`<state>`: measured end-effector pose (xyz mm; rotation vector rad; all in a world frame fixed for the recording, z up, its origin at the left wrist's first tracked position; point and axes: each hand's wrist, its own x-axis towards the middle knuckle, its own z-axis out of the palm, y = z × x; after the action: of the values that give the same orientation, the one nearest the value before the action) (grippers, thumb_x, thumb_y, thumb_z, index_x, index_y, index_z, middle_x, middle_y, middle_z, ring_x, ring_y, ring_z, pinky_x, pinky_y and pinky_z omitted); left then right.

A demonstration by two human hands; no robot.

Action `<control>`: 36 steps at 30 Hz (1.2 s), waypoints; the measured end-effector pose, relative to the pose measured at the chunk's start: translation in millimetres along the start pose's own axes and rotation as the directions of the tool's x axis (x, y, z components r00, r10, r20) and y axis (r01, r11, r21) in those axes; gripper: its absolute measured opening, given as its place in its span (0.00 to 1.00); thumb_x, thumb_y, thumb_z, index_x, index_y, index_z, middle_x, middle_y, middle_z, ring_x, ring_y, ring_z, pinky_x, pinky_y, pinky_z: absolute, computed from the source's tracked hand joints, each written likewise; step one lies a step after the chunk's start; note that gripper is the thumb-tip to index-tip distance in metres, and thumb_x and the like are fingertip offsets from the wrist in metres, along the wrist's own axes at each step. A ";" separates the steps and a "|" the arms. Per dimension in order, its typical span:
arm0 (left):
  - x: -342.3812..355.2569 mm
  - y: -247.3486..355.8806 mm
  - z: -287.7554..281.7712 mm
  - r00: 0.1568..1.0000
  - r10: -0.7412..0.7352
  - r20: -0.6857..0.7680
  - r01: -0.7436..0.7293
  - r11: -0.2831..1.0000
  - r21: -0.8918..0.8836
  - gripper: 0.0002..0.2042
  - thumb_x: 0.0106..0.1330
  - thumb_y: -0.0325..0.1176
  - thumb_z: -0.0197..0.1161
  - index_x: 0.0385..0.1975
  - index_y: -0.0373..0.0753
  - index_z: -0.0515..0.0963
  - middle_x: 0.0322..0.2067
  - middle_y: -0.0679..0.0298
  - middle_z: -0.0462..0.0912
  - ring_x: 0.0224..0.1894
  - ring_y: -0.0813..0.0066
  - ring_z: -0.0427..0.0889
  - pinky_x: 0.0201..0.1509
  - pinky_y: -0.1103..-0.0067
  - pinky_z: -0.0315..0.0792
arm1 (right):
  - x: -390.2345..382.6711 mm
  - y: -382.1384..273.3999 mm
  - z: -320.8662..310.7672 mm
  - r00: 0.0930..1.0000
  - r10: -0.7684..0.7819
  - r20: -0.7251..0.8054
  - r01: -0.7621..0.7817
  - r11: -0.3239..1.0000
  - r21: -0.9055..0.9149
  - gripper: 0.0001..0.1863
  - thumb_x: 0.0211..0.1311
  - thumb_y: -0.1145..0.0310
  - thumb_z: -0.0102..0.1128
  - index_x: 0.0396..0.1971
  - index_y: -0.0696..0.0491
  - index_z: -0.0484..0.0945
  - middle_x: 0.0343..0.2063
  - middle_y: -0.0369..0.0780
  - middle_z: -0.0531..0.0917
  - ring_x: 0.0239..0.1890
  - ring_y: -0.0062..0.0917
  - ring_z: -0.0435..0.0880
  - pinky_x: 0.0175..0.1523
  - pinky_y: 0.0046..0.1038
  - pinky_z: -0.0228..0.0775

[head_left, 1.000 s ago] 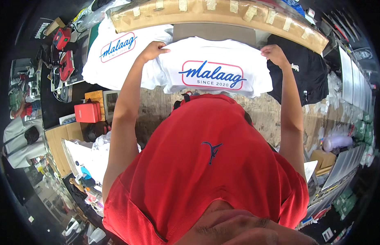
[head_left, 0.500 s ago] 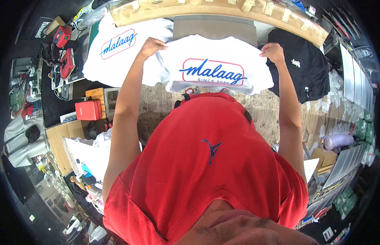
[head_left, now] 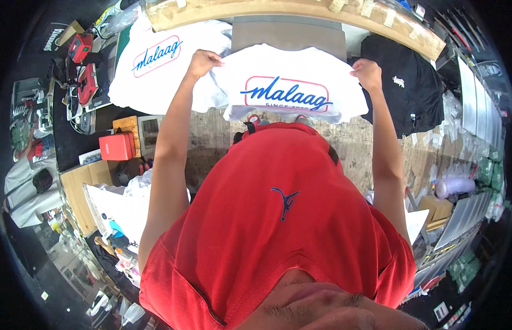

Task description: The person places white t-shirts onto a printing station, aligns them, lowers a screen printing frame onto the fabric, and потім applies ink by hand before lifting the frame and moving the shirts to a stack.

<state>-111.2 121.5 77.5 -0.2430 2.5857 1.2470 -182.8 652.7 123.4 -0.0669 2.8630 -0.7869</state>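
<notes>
Left hand (head_left: 203, 63): pinching white shirt (head_left: 291, 66).
Right hand (head_left: 368, 73): pinching its other side.
Shirt between hands: could drop if either pinch slips.

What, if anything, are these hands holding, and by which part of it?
A white printed shirt: the left hand pinches its upper left corner as pictured, the right hand its upper right.

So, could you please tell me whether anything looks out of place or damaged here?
Yes: white scraps lie strewn on the floor near the black shirt, looking like untidied litter. The white T-shirt held between the left hand and right hand shows no visible damage.
</notes>
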 end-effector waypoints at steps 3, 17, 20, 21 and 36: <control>-32.9 10.7 10.4 0.983 0.074 -0.169 -0.064 0.996 0.068 0.09 0.46 0.28 0.76 0.24 0.35 0.83 0.27 0.59 0.85 0.30 0.75 0.83 0.40 0.79 0.76 | -35.4 2.3 -2.6 0.996 0.015 -0.090 -0.006 0.995 0.100 0.10 0.41 0.71 0.74 0.27 0.53 0.85 0.26 0.38 0.87 0.28 0.22 0.86 0.39 0.25 0.76; -200.0 44.0 13.0 0.833 0.157 -0.530 -0.191 0.982 -0.009 0.09 0.45 0.13 0.67 0.25 0.33 0.78 0.27 0.59 0.80 0.33 0.70 0.81 0.41 0.77 0.73 | -157.4 19.6 -43.5 0.957 0.085 -0.276 0.134 0.716 0.686 0.12 0.43 0.92 0.65 0.25 0.58 0.79 0.26 0.36 0.83 0.29 0.17 0.80 0.39 0.20 0.75; -182.7 85.4 47.8 0.856 0.220 -0.468 -0.254 0.967 -0.010 0.10 0.48 0.14 0.65 0.28 0.36 0.81 0.30 0.60 0.82 0.37 0.69 0.82 0.46 0.76 0.74 | -138.4 -7.0 -8.5 0.914 -0.197 -0.355 0.325 0.879 0.349 0.09 0.46 0.85 0.68 0.28 0.58 0.80 0.26 0.38 0.84 0.29 0.20 0.82 0.39 0.23 0.76; -177.0 81.8 59.1 0.918 0.287 -0.275 -0.231 0.948 0.218 0.10 0.49 0.15 0.63 0.29 0.37 0.82 0.30 0.60 0.82 0.36 0.63 0.83 0.46 0.74 0.75 | -139.5 -19.5 6.4 0.956 -0.216 -0.197 0.275 0.893 0.356 0.08 0.46 0.81 0.69 0.29 0.57 0.82 0.27 0.38 0.85 0.29 0.21 0.83 0.38 0.23 0.75; -234.4 46.1 46.7 0.611 0.484 -0.626 -0.209 0.862 0.461 0.13 0.47 0.12 0.56 0.29 0.38 0.75 0.28 0.58 0.76 0.35 0.57 0.76 0.42 0.68 0.70 | -193.3 8.2 -36.0 0.867 -0.317 -0.385 0.354 0.935 0.026 0.20 0.42 0.91 0.61 0.33 0.51 0.88 0.23 0.35 0.76 0.29 0.24 0.77 0.36 0.24 0.70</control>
<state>107.4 195.4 154.8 -0.1791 3.6625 0.8534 1.2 694.9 179.3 -0.4655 3.2150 -1.1102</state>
